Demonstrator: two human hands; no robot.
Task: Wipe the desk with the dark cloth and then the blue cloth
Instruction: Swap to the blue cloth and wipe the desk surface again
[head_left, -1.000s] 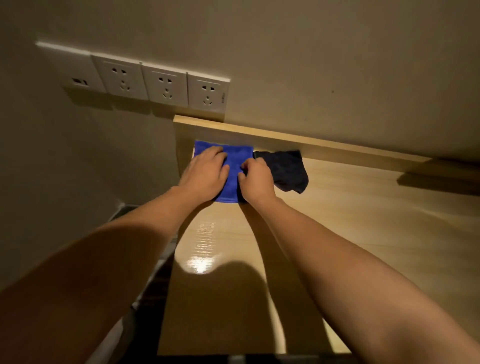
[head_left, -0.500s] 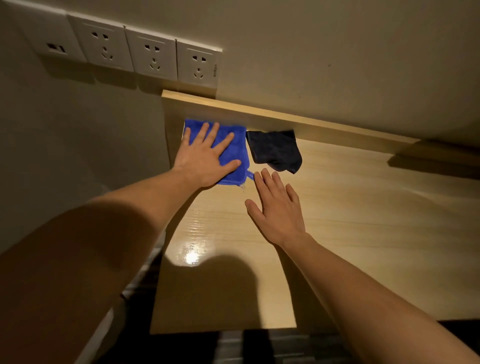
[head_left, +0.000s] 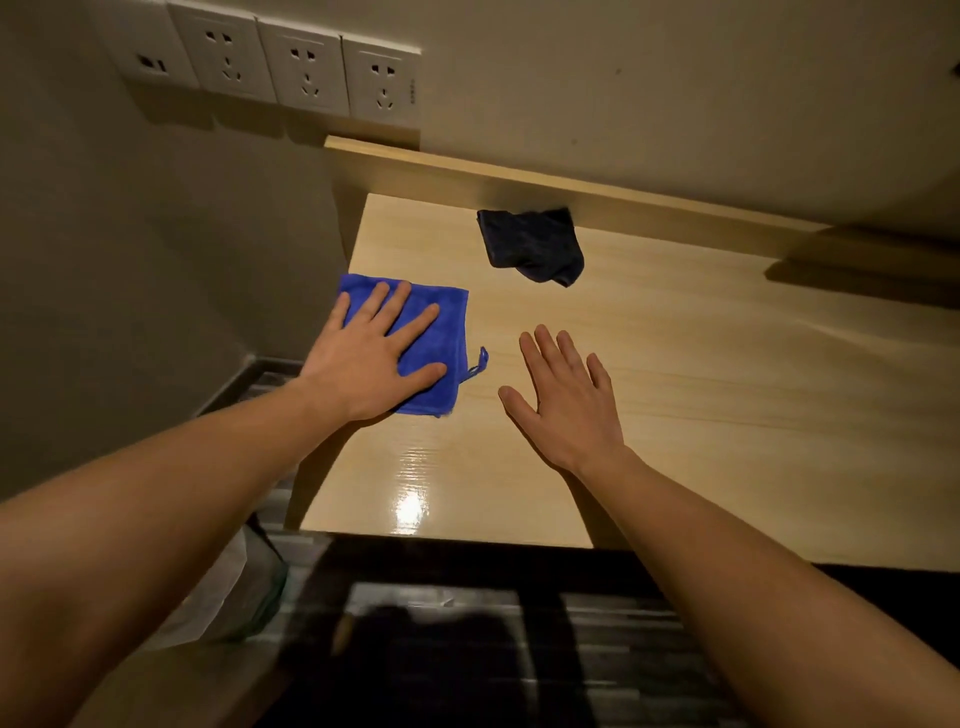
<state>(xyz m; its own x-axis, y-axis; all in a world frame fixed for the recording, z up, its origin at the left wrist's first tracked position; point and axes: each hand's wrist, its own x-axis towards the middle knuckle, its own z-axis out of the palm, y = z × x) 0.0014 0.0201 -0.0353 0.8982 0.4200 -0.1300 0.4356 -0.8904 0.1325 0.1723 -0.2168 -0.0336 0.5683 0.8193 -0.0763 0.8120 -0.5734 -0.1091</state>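
The blue cloth (head_left: 441, 327) lies flat at the left edge of the light wooden desk (head_left: 701, 374). My left hand (head_left: 376, 353) presses on it palm down with fingers spread. A small blue loop sticks out at the cloth's right side. My right hand (head_left: 566, 400) rests flat on the bare desk just right of the cloth, fingers apart, holding nothing. The dark cloth (head_left: 532, 244) lies crumpled at the back of the desk against the raised back board, apart from both hands.
The desk's raised back board (head_left: 597, 192) runs along the wall. A row of white wall sockets (head_left: 306, 73) sits above its left end. Left of the desk is a drop to the floor, with a clear plastic bag (head_left: 234, 587) below.
My left hand has dragged the blue cloth from the back left corner toward me along the left edge. My right hand let go of it and moved onto the bare desk.
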